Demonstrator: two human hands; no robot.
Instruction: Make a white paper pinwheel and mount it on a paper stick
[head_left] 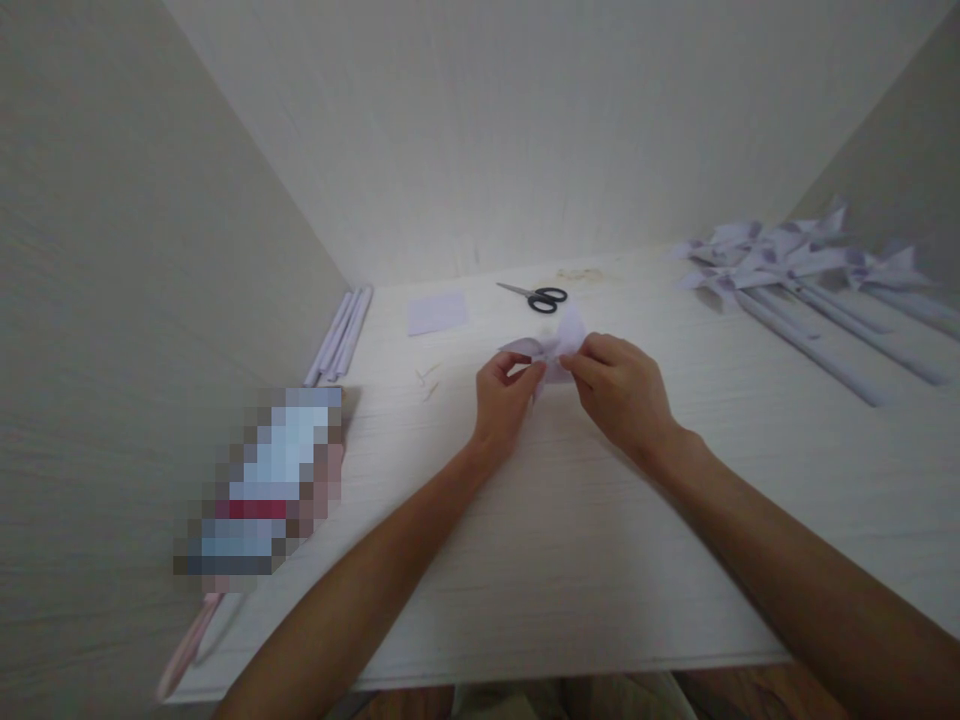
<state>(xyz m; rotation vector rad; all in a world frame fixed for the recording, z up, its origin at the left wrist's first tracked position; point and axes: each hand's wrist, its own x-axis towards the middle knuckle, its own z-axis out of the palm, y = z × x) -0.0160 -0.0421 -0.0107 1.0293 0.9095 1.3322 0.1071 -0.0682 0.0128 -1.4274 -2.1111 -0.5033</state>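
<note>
A paper pinwheel (570, 330) of pale lilac paper is held between my two hands, near the middle of the table. My left hand (504, 395) pinches its left side between thumb and fingers. On the right, my right hand (622, 388) has its fingertips closed at the pinwheel's centre. What exactly lies under those fingertips is hidden. Just beyond the hands lie scissors (544, 297) with black handles, blades pointing left. A square sheet of lilac paper (436, 312) rests to their left.
Finished-looking pinwheels on rolled paper sticks (810, 330) are piled at the right. Several rolled paper tubes (341, 335) lie at the left wall. A blurred-out object (262, 490) with a pink strap (187, 645) sits nearer me. Small scraps (427, 380) lie left of my hands. Walls enclose the table (585, 580).
</note>
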